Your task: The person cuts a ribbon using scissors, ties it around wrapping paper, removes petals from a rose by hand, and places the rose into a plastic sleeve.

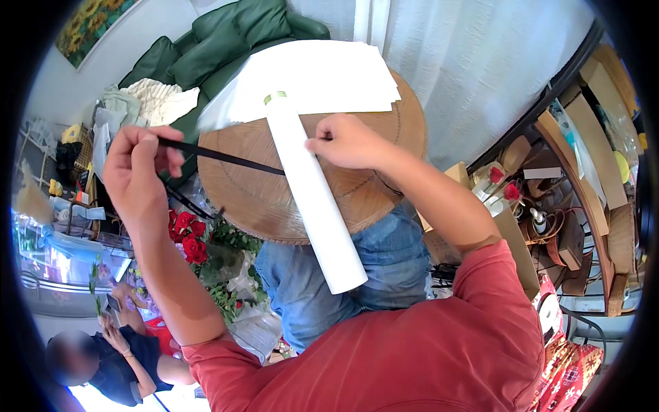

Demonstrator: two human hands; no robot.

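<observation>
A long white roll point(312, 196) lies slanted across the round wooden table point(237, 175), its near end jutting over the jeans-clad lap. A black ribbon point(223, 156) runs from my left hand point(144, 158), which pinches it left of the table, to the roll's left side, where it passes out of sight underneath. More ribbon hangs below that hand. My right hand point(348, 141) is closed just right of the roll's upper part; what its fingers hold is too small to make out. Near the roll's far end is a green band point(274, 97).
White sheets point(329, 75) cover the table's far side. Behind stands a green sofa point(226, 41) with cushions. Red roses point(189, 237) are at the left below the table. A person point(130, 360) sits lower left. Shelves point(583, 206) with boxes stand at the right.
</observation>
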